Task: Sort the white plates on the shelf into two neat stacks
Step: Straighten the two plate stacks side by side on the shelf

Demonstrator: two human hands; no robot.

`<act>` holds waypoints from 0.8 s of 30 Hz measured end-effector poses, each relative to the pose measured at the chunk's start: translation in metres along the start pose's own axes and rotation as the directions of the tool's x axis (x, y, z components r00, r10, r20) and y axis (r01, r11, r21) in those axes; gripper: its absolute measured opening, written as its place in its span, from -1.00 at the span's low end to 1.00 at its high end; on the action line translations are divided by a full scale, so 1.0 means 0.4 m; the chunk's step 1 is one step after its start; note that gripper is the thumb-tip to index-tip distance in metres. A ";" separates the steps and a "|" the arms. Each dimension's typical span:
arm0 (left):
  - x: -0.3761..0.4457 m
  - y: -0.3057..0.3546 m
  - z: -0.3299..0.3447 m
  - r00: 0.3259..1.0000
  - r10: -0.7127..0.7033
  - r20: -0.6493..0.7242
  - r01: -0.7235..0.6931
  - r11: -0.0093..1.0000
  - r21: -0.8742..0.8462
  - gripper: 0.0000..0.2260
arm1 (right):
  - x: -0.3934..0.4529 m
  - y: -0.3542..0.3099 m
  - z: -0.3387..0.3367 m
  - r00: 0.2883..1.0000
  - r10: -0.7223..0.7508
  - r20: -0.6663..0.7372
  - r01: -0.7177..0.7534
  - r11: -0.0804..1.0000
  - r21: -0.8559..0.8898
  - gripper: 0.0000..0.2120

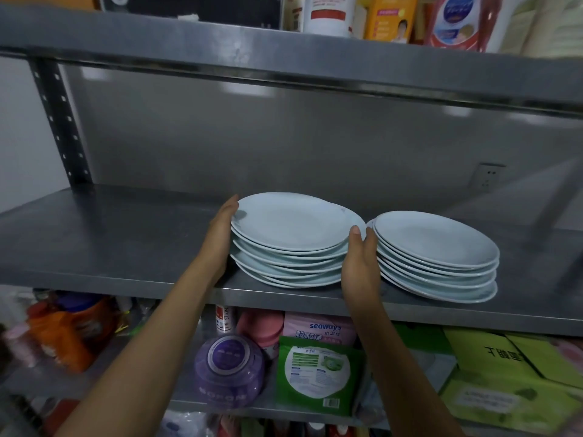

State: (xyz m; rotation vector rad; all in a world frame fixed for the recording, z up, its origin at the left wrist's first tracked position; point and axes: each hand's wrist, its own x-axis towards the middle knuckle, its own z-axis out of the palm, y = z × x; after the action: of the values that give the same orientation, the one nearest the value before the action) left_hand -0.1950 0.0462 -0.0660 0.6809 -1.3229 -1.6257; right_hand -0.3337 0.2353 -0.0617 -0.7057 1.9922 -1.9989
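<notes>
Two stacks of white plates stand side by side on the grey metal shelf (110,234). The left stack (290,228) holds several plates and looks slightly uneven, with rims offset. My left hand (220,234) presses flat against its left side, fingers together and pointing up. My right hand (361,263) presses against its right side, in the narrow gap between the two stacks, thumb over the rim. The right stack (438,244) of several plates sits untouched close to my right hand's back.
Bottles and boxes line the upper shelf (284,55). Below, the lower shelf holds a purple tub (228,364), a green packet (318,376), pink packs and green boxes (504,373). A perforated upright post (58,121) stands at the back left. A wall socket (488,178) is behind.
</notes>
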 end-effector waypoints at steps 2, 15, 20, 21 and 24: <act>-0.010 0.004 0.012 0.999 -0.029 0.017 0.029 1.000 0.011 -0.55 | -0.006 0.001 0.007 1.000 -0.001 0.010 0.001 1.000 0.002 -0.35; -0.018 -0.020 0.018 0.995 -0.080 0.059 0.080 0.997 -0.006 -0.47 | -0.017 0.007 -0.008 1.000 -0.014 0.022 0.016 0.993 -0.113 -0.23; -0.055 0.004 0.040 0.997 -0.051 0.056 0.053 0.998 -0.037 -0.60 | -0.024 0.013 -0.004 0.997 -0.065 0.051 0.069 0.993 -0.094 -0.19; -0.055 0.007 0.038 0.998 -0.049 0.044 0.051 0.998 -0.041 -0.59 | -0.023 0.014 -0.003 0.996 -0.074 0.051 0.078 0.993 -0.088 -0.21; -0.047 -0.003 0.033 0.997 -0.072 0.030 0.073 0.997 -0.010 -0.53 | -0.028 0.013 -0.006 0.992 -0.083 0.096 0.088 0.995 -0.055 -0.40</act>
State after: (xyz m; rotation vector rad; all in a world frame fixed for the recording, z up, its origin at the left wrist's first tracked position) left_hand -0.1985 0.0690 -0.0658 0.7076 -1.3228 -1.7062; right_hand -0.3262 0.2424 -0.0686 -0.8955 2.0056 -1.9215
